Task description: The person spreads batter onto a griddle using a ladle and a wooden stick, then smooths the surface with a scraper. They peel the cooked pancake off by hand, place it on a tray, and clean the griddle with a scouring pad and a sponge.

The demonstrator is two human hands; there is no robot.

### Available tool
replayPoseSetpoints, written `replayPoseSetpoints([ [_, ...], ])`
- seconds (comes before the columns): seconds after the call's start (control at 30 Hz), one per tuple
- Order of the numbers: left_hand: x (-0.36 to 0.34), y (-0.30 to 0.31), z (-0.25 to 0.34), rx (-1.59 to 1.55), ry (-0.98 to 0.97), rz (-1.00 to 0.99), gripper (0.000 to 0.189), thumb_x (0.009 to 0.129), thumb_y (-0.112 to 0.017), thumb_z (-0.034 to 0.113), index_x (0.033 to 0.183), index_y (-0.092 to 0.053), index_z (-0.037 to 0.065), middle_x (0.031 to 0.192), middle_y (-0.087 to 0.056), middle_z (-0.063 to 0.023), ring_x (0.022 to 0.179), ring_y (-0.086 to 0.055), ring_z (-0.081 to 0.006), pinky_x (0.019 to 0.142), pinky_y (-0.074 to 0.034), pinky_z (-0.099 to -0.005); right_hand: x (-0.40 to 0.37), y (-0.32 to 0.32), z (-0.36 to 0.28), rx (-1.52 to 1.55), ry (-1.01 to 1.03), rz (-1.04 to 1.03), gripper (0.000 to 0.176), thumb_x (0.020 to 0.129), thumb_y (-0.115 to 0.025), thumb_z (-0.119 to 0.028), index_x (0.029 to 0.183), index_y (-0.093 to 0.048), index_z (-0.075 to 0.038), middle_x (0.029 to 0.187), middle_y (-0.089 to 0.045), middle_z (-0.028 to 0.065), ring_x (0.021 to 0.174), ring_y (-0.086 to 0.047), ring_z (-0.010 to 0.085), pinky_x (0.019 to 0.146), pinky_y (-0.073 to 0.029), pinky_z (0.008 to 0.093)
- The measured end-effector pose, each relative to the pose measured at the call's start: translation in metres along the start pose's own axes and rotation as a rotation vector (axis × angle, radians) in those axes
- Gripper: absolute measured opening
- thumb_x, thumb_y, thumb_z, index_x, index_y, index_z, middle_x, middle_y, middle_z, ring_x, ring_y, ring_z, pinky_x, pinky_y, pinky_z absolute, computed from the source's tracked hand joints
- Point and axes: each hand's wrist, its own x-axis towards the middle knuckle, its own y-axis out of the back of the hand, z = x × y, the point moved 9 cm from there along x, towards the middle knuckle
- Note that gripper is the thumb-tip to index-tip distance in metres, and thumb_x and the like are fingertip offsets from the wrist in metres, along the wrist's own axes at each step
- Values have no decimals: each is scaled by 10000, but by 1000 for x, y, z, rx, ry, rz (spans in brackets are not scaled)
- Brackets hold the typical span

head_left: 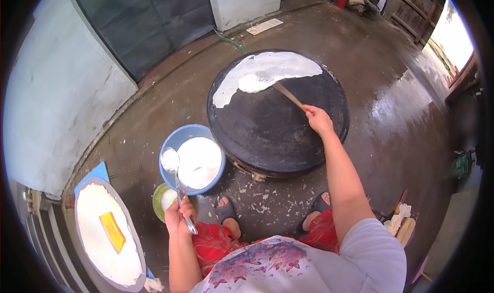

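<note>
My right hand (pixel 319 119) is closed round the wooden handle of a batter spreader (pixel 289 96). Its far end lies in white batter (pixel 281 65), spread in a curved band over the back of a large round black griddle (pixel 272 131). My left hand (pixel 180 215) grips the metal handle of a ladle (pixel 177 177). The ladle's bowl, coated white, is over the left rim of a blue basin (pixel 220 170) holding white batter (pixel 199 162). A green bowl (pixel 158 203) with something white inside sits partly under the ladle and my left hand.
At lower left, an oval tray (pixel 139 259) holds a white layer with a yellow scraper (pixel 112 232) on it. White scraps litter the wet floor (pixel 262 203) around my feet. A green hose (pixel 230 40) and a pale board (pixel 264 26) lie beyond the griddle.
</note>
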Motion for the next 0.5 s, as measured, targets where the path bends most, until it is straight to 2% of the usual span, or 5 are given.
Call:
replayPoseSetpoints([
  [0.13,2,-3,-1,6,-2,-20,260,932,-345,175,1059,-494,4,693,-448,-48,480,-364,-95,388,-319,-210,8,-64,-13,87,190,-116,279,862,-494,-193,1119,-601,-175,1041,-622,113,979,-584,267,854,-436,331],
  [0.3,1,-2,-2,2,22,-48,266,940,-338,183,1068,-487,4,703,-447,-52,492,-364,-95,398,-321,-209,-29,-18,-13,54,158,-231,286,842,-532,-198,1117,-607,-180,1035,-630,91,970,-591,236,842,-441,320],
  [0.37,-2,-1,-3,52,18,-56,262,941,-340,183,1070,-484,5,709,-448,-53,496,-363,-96,401,-321,-209,-29,-14,9,3,65,-118,282,845,-523,-182,1114,-608,-174,1036,-631,91,973,-592,225,842,-441,315],
  [0.43,-3,0,-4,54,14,-47,259,941,-342,182,1066,-486,8,709,-448,-52,494,-361,-97,402,-322,-209,-19,-26,22,232,123,74,285,850,-511,-174,1119,-604,-173,1048,-626,96,987,-587,229,853,-436,316],
  [0.5,-1,-2,-4,61,7,-48,255,940,-344,181,1062,-488,10,710,-448,-52,493,-359,-97,403,-322,-209,-33,-62,-17,89,199,-122,288,860,-501,-192,1132,-594,-183,1073,-615,97,1004,-581,238,871,-427,322],
])
